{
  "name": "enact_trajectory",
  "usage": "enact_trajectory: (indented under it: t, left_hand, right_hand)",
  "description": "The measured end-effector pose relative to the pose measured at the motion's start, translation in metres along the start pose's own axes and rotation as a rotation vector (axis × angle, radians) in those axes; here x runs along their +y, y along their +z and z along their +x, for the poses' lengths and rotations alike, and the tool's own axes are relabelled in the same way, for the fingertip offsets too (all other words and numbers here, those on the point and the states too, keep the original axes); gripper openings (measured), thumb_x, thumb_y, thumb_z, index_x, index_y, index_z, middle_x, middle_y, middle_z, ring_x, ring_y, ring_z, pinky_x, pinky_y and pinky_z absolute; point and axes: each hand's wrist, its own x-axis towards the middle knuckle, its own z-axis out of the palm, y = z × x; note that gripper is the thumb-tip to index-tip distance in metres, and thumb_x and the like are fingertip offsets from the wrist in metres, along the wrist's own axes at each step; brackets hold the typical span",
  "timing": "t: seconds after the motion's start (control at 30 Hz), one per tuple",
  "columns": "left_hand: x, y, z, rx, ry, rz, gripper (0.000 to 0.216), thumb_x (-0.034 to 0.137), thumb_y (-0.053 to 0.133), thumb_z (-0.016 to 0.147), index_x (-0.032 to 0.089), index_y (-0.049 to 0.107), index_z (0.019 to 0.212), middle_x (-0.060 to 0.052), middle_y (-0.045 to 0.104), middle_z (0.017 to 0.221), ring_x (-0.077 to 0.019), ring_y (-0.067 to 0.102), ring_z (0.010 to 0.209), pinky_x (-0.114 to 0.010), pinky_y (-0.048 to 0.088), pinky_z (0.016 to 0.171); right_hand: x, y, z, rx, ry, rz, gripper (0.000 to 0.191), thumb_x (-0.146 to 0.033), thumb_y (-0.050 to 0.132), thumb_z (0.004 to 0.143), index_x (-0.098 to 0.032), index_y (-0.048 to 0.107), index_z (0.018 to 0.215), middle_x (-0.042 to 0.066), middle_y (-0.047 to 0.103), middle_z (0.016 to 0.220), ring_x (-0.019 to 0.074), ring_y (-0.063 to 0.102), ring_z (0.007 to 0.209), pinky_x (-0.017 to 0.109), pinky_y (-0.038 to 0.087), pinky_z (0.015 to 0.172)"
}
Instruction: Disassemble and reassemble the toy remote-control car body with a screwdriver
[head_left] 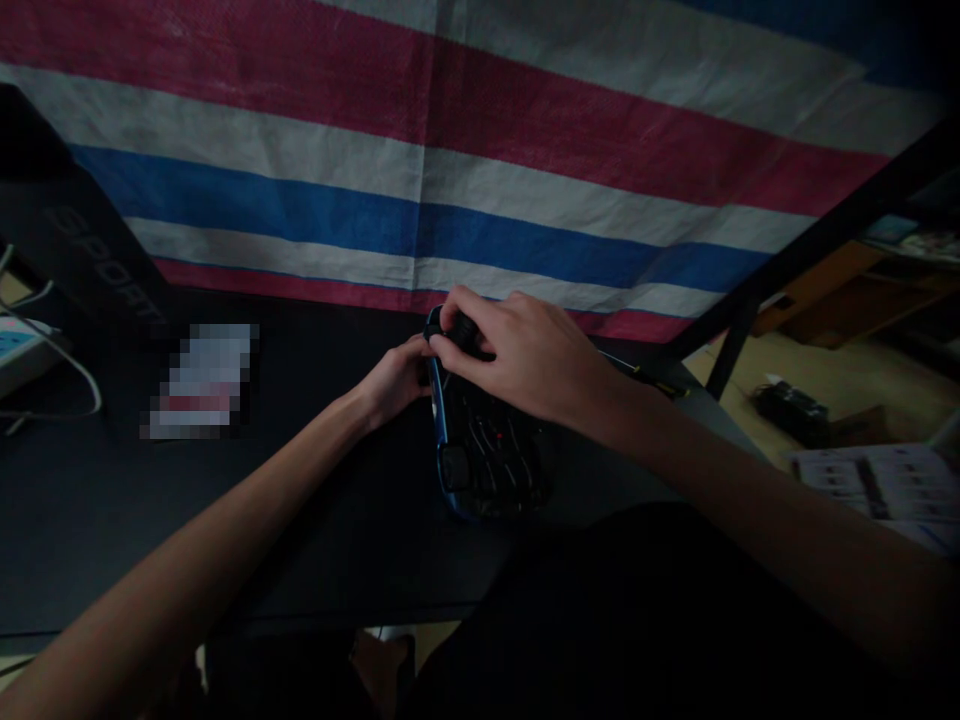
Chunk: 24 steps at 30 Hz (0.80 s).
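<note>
Toy car (484,455), blue-bodied and lying upside down with its dark underside and black wheels facing up, sits near the middle of a black table (315,520), close to the near edge. Nearest the viewer, two bare forearms reach in from the bottom corners of the view, and a dark shape, too dim to identify, fills the lower right. The right hand (525,355) lies over the far end of the car, its fingers curled and pinching a black wheel (463,330) at that end. The left hand (397,382) is closed against the car's left side, thumb and fingertips touching the blue shell just beside the right hand's fingertips. A second black wheel (454,467) shows at the car's near end, untouched.

The table surface is matte and dark, and the whole room is dimly lit. To the left, well apart from the hands, a small blurred-out card or packet (202,380) lies flat. Farther left, a white cable (71,365) loops beside a pale power strip (19,350) at the table's edge. A black bag (82,250) with grey lettering leans at the far left. Behind the table hangs a woven tarp (480,170) striped red, white and blue. At right, a black metal frame bar (810,250) slants across, with a wooden floor (825,390) and printed sheets (885,485) beyond it.
</note>
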Motion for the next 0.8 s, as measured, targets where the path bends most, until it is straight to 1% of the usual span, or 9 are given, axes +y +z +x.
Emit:
enact_trajectory:
  t: [0.07,0.13,0.17,0.3,0.4,0.53,0.67,0.73,0.8]
  left_hand:
    - [-0.0003,-0.0005,0.0001,-0.001,-0.003,0.004,0.017,0.026,0.069,0.081,0.020,0.065,0.096,-0.007,0.068,0.099,-0.0247,0.059,0.094,-0.035,0.049,0.081]
    - [-0.0006,-0.0011,0.0003,-0.006,-0.004,0.000,0.018,0.026,0.069,0.080,0.021,0.065,0.097,-0.006,0.068,0.100,-0.0242,0.059,0.094,-0.034,0.049,0.082]
    - [-0.0008,-0.0013,0.0005,-0.006,-0.006,-0.001,0.019,0.026,0.069,0.080,0.021,0.065,0.097,-0.006,0.067,0.099,-0.0241,0.059,0.094,-0.034,0.049,0.082]
    - [-0.0006,-0.0014,0.0012,-0.003,-0.005,0.007,0.019,0.028,0.070,0.082,0.020,0.065,0.099,-0.005,0.066,0.094,-0.0236,0.058,0.091,-0.035,0.049,0.081]
    - [-0.0002,-0.0008,0.0011,-0.016,-0.001,0.015,0.020,0.030,0.070,0.082,0.021,0.064,0.099,-0.005,0.065,0.094,-0.0231,0.058,0.091,-0.034,0.049,0.082]
    - [0.0002,-0.0002,-0.0001,-0.016,-0.016,0.032,0.021,0.031,0.069,0.082,0.021,0.063,0.099,-0.005,0.066,0.096,-0.0234,0.059,0.093,-0.034,0.049,0.082]
    - [0.0002,0.0007,-0.0013,-0.025,0.002,0.033,0.022,0.029,0.069,0.081,0.021,0.063,0.101,-0.005,0.068,0.099,-0.0230,0.060,0.093,-0.034,0.050,0.083]
    - [0.0003,0.0010,-0.0012,-0.013,0.001,0.032,0.021,0.029,0.069,0.080,0.021,0.063,0.099,-0.004,0.067,0.096,-0.0228,0.060,0.091,-0.034,0.050,0.081]
    - [0.0003,0.0008,-0.0010,-0.003,-0.005,0.034,0.021,0.030,0.069,0.080,0.022,0.062,0.098,-0.004,0.064,0.092,-0.0225,0.059,0.088,-0.033,0.050,0.078]
  right_hand:
    - [0.0007,0.0002,0.0003,-0.002,-0.013,0.034,0.019,-0.030,0.053,0.103,-0.023,0.065,0.116,0.004,0.071,0.091,0.0230,0.063,0.084,0.037,0.045,0.084]
    - [0.0015,0.0004,0.0008,0.019,-0.034,0.065,0.022,-0.025,0.056,0.099,-0.023,0.063,0.120,0.005,0.072,0.103,0.0233,0.065,0.093,0.036,0.045,0.088]
    - [0.0019,0.0004,0.0011,0.025,-0.036,0.064,0.022,-0.025,0.057,0.098,-0.022,0.062,0.120,0.006,0.072,0.104,0.0236,0.065,0.094,0.036,0.045,0.089]
    - [0.0026,0.0002,0.0019,0.002,-0.010,0.064,0.017,-0.026,0.053,0.103,-0.022,0.064,0.114,0.004,0.071,0.094,0.0221,0.064,0.085,0.035,0.044,0.082]
    - [0.0023,-0.0006,0.0016,0.016,-0.022,0.080,0.019,-0.025,0.058,0.099,-0.022,0.063,0.117,0.005,0.072,0.099,0.0218,0.065,0.088,0.034,0.044,0.082]
    - [0.0019,-0.0012,-0.0003,-0.007,0.010,0.084,0.017,-0.029,0.055,0.103,-0.022,0.063,0.115,0.003,0.070,0.088,0.0202,0.062,0.077,0.033,0.041,0.075]
    - [0.0026,-0.0004,-0.0010,0.014,-0.017,0.131,0.026,-0.023,0.061,0.096,-0.020,0.061,0.122,0.005,0.072,0.099,0.0204,0.064,0.085,0.032,0.042,0.077]
    - [0.0035,-0.0001,-0.0003,0.017,-0.013,0.113,0.021,-0.028,0.062,0.097,-0.021,0.063,0.118,0.004,0.071,0.094,0.0206,0.063,0.082,0.033,0.042,0.076]
    - [0.0045,0.0002,0.0007,-0.002,-0.024,0.109,0.014,-0.029,0.058,0.101,-0.022,0.065,0.111,0.003,0.070,0.089,0.0200,0.062,0.079,0.033,0.041,0.075]
